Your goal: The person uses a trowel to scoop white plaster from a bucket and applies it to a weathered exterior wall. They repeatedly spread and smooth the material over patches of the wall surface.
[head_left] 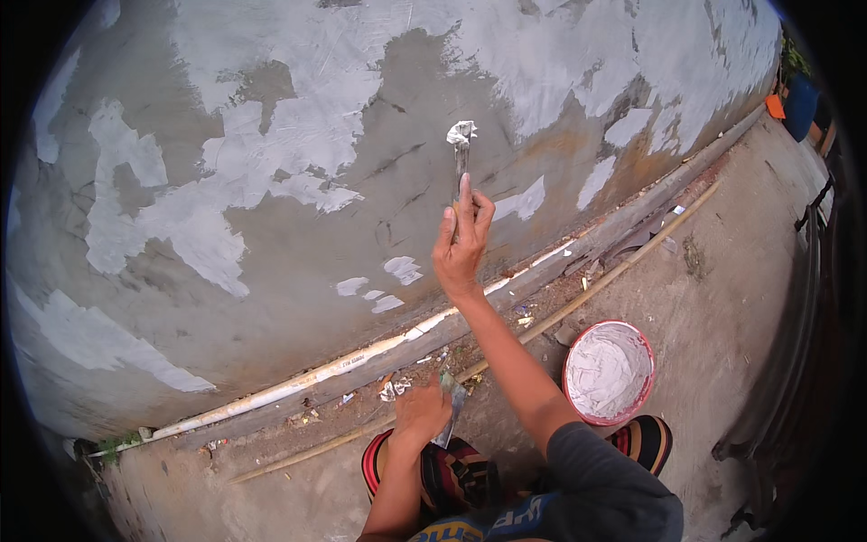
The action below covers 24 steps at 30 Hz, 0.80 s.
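Note:
My right hand (463, 246) is raised against the plastered wall, closed round the handle of a narrow putty knife (461, 161). The blade points up the wall, and a lump of white putty (461, 133) clings to its tip. Bare grey wall (424, 90) lies around the blade, with whitish patches of spread putty (271, 149) on both sides. Low in front of my knees, my left hand (423, 414) is closed on a flat metal scraper (451, 408); its grip is partly hidden by the fingers. To the right stands a red-rimmed bucket (648, 390) holding white putty (609, 369).
A white pipe (361, 354) runs along the wall's foot. Beside it a long bamboo pole (578, 304) lies on the concrete ground (695, 298), among small litter. Dark corrugated sheets (795, 352) are at the right, with a blue container (799, 107) farther off.

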### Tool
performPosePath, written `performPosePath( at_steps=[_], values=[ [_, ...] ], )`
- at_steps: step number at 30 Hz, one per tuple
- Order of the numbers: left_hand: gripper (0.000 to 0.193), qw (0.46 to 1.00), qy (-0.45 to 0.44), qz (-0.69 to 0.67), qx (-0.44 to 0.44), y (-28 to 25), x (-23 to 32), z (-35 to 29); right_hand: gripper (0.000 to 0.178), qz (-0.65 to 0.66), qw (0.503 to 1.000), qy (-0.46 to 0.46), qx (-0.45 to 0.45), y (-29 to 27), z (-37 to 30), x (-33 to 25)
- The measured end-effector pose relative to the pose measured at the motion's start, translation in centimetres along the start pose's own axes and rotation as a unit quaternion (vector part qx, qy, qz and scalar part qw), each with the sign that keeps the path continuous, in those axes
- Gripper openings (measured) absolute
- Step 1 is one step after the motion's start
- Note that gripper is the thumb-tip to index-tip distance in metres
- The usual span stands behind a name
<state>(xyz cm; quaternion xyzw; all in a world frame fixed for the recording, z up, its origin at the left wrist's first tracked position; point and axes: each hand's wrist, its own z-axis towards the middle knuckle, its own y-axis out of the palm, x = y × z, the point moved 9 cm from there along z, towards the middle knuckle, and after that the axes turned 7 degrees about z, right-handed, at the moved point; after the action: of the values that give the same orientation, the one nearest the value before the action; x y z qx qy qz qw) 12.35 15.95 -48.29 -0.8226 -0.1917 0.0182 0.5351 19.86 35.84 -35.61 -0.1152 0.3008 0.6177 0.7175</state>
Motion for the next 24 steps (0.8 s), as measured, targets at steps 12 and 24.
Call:
performPosePath(
  at_steps=[12,24],
  values=[
    [0.051,0.998,0.028,-0.026,-0.04,0.5,0.4,-0.7,0.062,-0.099,0.99,-0.093,-0.024,2.0,0.0,2.7],
    [0.048,0.998,0.054,-0.013,-0.002,0.1,2.5,-1.8,0.061,-0.107,0.994,-0.002,-0.039,-6.5,-0.6,5.7]
  ],
)
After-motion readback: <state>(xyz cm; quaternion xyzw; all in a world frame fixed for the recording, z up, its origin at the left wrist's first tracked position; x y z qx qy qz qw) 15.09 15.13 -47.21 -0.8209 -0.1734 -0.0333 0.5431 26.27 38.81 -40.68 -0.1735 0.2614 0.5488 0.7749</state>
